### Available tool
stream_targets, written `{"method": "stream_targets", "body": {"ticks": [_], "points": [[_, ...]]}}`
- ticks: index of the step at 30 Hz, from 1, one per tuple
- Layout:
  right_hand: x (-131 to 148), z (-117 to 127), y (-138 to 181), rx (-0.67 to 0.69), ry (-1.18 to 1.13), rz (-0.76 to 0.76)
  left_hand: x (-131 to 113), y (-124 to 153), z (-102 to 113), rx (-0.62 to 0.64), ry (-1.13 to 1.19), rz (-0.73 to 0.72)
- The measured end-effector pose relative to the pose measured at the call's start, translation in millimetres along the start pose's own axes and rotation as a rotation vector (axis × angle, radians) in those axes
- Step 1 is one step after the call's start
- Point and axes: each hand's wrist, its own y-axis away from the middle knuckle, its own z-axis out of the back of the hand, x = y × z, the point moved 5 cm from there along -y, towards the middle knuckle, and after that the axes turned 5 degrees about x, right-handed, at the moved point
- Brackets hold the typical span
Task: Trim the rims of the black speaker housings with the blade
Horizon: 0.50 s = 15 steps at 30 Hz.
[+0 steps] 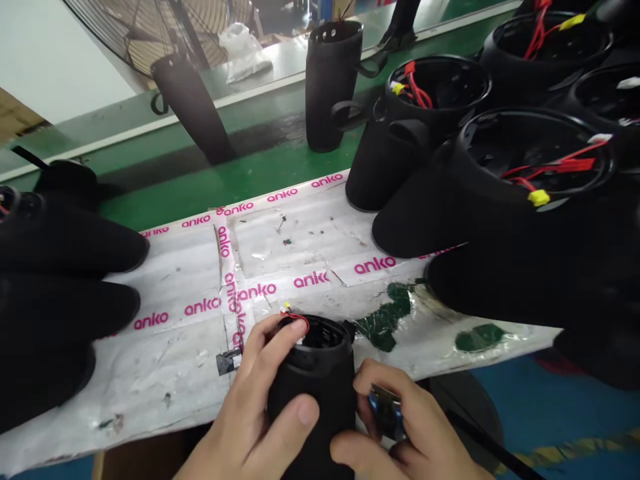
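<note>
A black cylindrical housing (315,413), open at the top, stands upright at the front edge of the table. My left hand (260,407) is wrapped around its left side, thumb on the front and fingers at the rim. Thin red and black wires with a small yellow connector (287,306) stick out over the rim beside those fingertips. My right hand (410,427) is closed at the housing's right side, with a small shiny dark object (387,411) in its curled fingers. Its kind is unclear because the fingers cover most of it. The housing's lower part is out of frame.
Several similar black housings (540,160) with red wires crowd the right, and others (65,293) lie at the left. Two more (333,87) are on the green surface behind. White sheeting with pink-lettered tape (257,291) covers the table. A large fan (165,27) is at the back.
</note>
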Motion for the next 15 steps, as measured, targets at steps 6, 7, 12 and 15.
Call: {"method": "stream_targets", "body": {"ticks": [6,7,12,15], "points": [[20,19,-17,0.07,0.224,0.145,-7,-13,-2,0.064,-0.036,0.024],[23,21,-18,0.066,0.314,0.184,-5,-14,-2,0.072,-0.036,0.021],[27,22,-20,0.049,0.846,0.275,-4,-15,-1,0.166,-0.089,0.003],[33,23,-23,0.039,0.976,0.301,-6,-17,-2,0.221,-0.121,0.012]]}}
